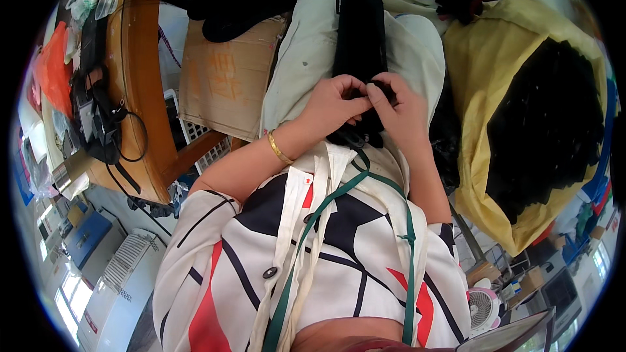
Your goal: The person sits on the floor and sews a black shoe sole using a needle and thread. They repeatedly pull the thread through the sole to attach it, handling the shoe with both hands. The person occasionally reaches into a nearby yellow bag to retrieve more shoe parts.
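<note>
A long black shoe-shaped piece (360,32) with a rounded far end lies along my lap, on an off-white apron (303,58). Both my hands meet over its near end. My left hand (334,105), with a gold bangle at the wrist, pinches dark material there between thumb and fingers. Close against it, my right hand (403,105) is also closed in a pinch, its thumb pointing toward the left fingertips. Exactly what sits between the fingertips is hidden by the fingers and the dark colour. More black material bunches just below my hands.
Two black flat shoes (251,10) rest on a cardboard box (225,78) at the left. Beyond that stands a wooden table (134,78) with a dark cable (140,146). To my right, a large yellow sack (479,91) gapes, full of black pieces (544,130).
</note>
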`<state>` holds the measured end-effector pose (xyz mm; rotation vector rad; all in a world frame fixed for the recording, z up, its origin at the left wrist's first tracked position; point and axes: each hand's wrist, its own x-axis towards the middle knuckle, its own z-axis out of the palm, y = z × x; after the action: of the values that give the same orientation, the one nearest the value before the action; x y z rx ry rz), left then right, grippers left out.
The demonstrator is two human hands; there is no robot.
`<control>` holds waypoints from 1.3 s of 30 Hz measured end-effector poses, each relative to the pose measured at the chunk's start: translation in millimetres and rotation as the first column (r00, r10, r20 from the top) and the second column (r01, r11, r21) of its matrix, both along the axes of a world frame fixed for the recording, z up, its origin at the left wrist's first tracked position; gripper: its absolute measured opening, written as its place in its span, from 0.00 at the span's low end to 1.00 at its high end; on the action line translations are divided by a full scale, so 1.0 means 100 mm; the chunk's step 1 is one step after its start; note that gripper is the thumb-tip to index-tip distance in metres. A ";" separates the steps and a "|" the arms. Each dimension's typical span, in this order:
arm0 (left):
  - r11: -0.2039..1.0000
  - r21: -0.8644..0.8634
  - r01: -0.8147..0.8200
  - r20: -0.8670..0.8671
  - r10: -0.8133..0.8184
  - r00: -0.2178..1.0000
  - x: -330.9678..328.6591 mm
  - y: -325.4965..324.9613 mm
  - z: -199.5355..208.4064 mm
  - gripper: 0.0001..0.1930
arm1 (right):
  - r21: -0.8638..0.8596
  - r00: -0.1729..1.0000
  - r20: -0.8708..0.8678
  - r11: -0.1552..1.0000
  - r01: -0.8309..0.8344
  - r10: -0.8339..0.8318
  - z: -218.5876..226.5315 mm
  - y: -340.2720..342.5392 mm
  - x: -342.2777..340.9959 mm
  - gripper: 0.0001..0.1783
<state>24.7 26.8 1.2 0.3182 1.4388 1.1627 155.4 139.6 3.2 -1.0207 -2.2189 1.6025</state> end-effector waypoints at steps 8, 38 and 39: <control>0.994 0.111 0.010 -0.208 0.013 0.978 0.12 -0.01 -0.05 0.09 | 0.631 0.954 -0.097 0.758 -0.163 0.285 0.11 0.16 0.08 0.07; 0.883 -0.005 0.469 -0.725 -0.326 0.606 -0.40 -0.04 0.38 0.14 | -0.586 0.626 -0.631 0.810 0.004 -0.459 0.63 0.21 0.45 0.06; 0.896 0.057 0.441 -0.805 -0.220 0.551 -0.33 -0.09 0.29 0.12 | -0.560 0.683 -0.600 0.829 0.015 -0.417 0.55 0.20 0.43 0.06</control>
<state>-8.0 18.0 30.6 1.3874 1.8519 0.8986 198.5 159.6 57.9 -0.5695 -1.1196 2.0577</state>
